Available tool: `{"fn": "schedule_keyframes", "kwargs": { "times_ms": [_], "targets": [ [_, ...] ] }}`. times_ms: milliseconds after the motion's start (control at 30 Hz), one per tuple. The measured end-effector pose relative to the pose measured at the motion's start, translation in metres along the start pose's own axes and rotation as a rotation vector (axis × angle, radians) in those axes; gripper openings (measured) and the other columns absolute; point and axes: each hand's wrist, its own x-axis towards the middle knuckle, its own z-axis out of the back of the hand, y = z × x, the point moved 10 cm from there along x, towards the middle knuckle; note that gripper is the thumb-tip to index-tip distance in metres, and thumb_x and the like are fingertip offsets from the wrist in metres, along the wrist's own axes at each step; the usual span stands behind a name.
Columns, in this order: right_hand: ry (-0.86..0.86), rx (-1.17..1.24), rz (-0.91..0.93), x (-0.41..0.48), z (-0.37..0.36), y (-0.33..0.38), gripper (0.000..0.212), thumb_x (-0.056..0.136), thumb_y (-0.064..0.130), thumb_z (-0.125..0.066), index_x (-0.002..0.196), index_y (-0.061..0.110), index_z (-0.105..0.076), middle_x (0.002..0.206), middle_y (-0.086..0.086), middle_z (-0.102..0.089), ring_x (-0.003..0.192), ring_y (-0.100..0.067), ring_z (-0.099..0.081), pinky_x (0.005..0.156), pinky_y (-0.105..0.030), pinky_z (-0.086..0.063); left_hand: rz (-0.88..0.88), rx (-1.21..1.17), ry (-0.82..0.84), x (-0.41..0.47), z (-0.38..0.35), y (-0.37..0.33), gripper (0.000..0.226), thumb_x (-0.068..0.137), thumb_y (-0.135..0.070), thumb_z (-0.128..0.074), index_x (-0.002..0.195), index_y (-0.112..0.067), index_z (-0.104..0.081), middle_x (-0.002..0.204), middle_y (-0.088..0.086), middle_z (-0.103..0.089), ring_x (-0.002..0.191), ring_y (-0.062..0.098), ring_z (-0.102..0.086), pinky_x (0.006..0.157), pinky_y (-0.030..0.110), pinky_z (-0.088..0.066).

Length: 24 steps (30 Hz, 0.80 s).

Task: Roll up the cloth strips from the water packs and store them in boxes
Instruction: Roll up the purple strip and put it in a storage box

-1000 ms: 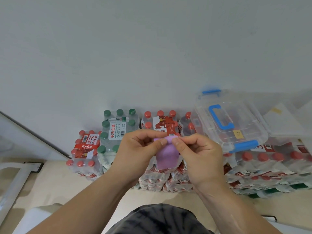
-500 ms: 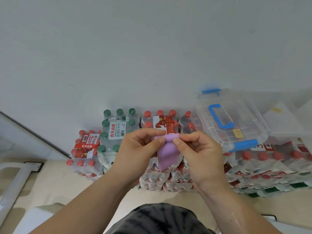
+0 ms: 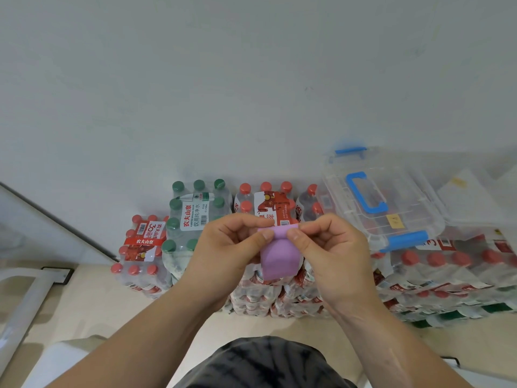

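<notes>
your left hand (image 3: 228, 249) and right hand (image 3: 333, 247) both pinch the purple cloth strip (image 3: 278, 257) at its top edge, mid-air over the water packs (image 3: 260, 292), tail hanging free so it rolls straight. clear box (image 3: 386, 197) sits right, lid shut.

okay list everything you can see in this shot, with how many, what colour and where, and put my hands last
cloth strip: one, purple, held up between both hands, top end rolled, the rest hanging
storage box: one, clear with blue handle and latches, lid shut, on the right-hand packs
green-capped pack: one, against the wall, left of centre
red-capped packs: several, stacked along the wall; exact count unclear
floor: beige, below the packs
wall: white, behind everything
left hand: pinching the strip's top left
right hand: pinching the strip's top right
</notes>
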Motion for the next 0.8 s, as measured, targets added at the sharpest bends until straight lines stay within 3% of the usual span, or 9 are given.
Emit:
{"fn": "schedule_keyframes", "kwargs": {
  "times_ms": [67,133,233,333,400,500,600,800],
  "targets": [
    [0.019,0.018,-0.029,0.0007,-0.0014,-0.0027,0.014,0.081,0.002,-0.078,0.084,0.011,-0.067,0.084,-0.006,-0.076,0.078,-0.016,-0.074,0.071,-0.026,-0.060,-0.014,0.022,0.010,0.0005,0.0010,-0.0011,0.020,0.073,-0.017,-0.075,0.092,-0.009,-0.077,0.087,0.030,-0.068,0.075,0.025,-0.069,0.064,0.031,-0.058],
    [0.044,0.024,-0.069,0.0011,-0.0039,-0.0060,0.017,0.083,0.001,-0.077,0.091,0.012,-0.065,0.083,-0.007,-0.078,0.081,-0.020,-0.075,0.075,-0.036,-0.062,-0.033,0.039,0.006,0.0011,0.0031,-0.0014,0.026,0.070,-0.021,-0.076,0.093,-0.010,-0.077,0.088,0.028,-0.070,0.080,0.036,-0.069,0.073,0.042,-0.061],
    [0.077,-0.004,-0.094,0.0000,-0.0085,-0.0061,0.015,0.086,0.011,-0.076,0.096,0.013,-0.066,0.080,-0.008,-0.079,0.082,-0.026,-0.076,0.076,-0.047,-0.063,-0.046,0.046,0.002,0.0014,0.0030,-0.0009,0.019,0.073,-0.011,-0.077,0.092,-0.008,-0.077,0.087,0.018,-0.075,0.087,0.037,-0.071,0.078,0.043,-0.061],
    [0.057,-0.029,-0.070,-0.0002,-0.0069,-0.0032,0.011,0.086,0.013,-0.076,0.094,0.012,-0.067,0.081,-0.004,-0.079,0.080,-0.023,-0.076,0.073,-0.040,-0.062,-0.047,0.046,0.008,0.0014,0.0000,-0.0008,0.019,0.078,0.005,-0.073,0.091,-0.009,-0.076,0.084,0.012,-0.077,0.080,0.023,-0.072,0.071,0.030,-0.059],
    [0.041,-0.012,-0.077,0.0002,-0.0056,-0.0044,0.010,0.086,0.011,-0.075,0.093,0.012,-0.067,0.083,-0.002,-0.079,0.081,-0.022,-0.076,0.074,-0.041,-0.061,-0.036,-0.005,0.013,0.0008,-0.0016,-0.0014,0.020,0.078,0.001,-0.073,0.094,-0.010,-0.076,0.082,0.013,-0.076,0.077,0.021,-0.072,0.068,0.029,-0.058],
    [0.046,0.004,-0.086,0.0007,-0.0066,-0.0070,0.010,0.087,0.008,-0.074,0.092,0.012,-0.066,0.084,-0.003,-0.079,0.081,-0.019,-0.075,0.076,-0.038,-0.060,-0.003,-0.039,-0.001,0.0007,-0.0008,-0.0003,0.018,0.077,-0.014,-0.073,0.094,-0.013,-0.077,0.086,0.016,-0.076,0.078,0.024,-0.073,0.065,0.032,-0.059],
    [0.064,-0.013,-0.090,0.0010,-0.0089,-0.0091,0.011,0.087,0.006,-0.074,0.092,0.012,-0.066,0.084,-0.005,-0.079,0.083,-0.020,-0.076,0.075,-0.036,-0.061,0.007,-0.006,-0.009,0.0026,0.0015,0.0020,0.014,0.080,-0.009,-0.073,0.093,-0.009,-0.078,0.088,0.016,-0.076,0.082,0.028,-0.073,0.066,0.032,-0.059],
    [0.081,0.048,-0.107,0.0027,-0.0091,-0.0071,0.007,0.086,0.005,-0.074,0.085,0.010,-0.068,0.082,-0.005,-0.078,0.078,-0.016,-0.074,0.073,-0.037,-0.061,-0.018,0.028,-0.034,0.0045,0.0076,0.0012,0.023,0.064,-0.020,-0.079,0.086,-0.013,-0.080,0.088,0.015,-0.076,0.090,0.036,-0.071,0.078,0.040,-0.061]
  ]
}}
